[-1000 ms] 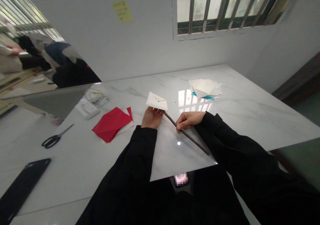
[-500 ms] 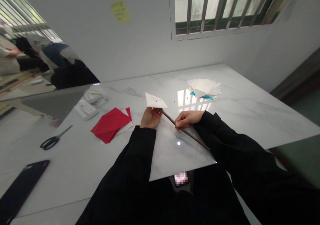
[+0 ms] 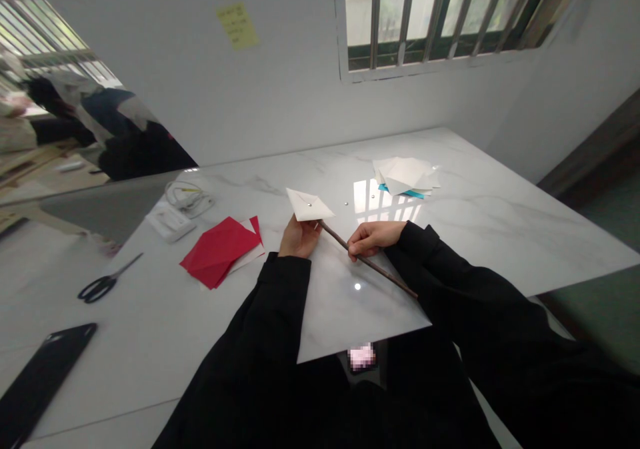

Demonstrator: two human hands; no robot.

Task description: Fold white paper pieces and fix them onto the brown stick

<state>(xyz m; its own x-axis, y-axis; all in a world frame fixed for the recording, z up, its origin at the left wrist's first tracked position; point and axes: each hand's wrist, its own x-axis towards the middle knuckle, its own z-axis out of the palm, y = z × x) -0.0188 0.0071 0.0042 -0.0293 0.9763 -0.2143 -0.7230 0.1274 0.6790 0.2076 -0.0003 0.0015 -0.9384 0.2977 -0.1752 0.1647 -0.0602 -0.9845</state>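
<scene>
My left hand (image 3: 300,237) holds a folded white paper piece (image 3: 307,205) by its lower edge, raised a little above the white marble table (image 3: 465,236). A small metal pin or bead shows at the paper's centre. My right hand (image 3: 373,238) grips a thin dark wooden stick (image 3: 367,260) between fingers and thumb. The stick's upper tip reaches the paper's lower edge beside my left fingers, and its lower end slants towards me over the table.
Folded red paper (image 3: 217,252) lies left of my hands, white paper stack (image 3: 405,176) beyond them. Black scissors (image 3: 100,287), a black phone (image 3: 43,370), a white cable (image 3: 187,196) and a small metal bead (image 3: 346,204) lie about. Mirrored people (image 3: 120,129) appear at left.
The view has drifted slightly, and the paper now sits a little flatter. The stick's lower end has swung slightly upward. Both hands keep the same hold.
</scene>
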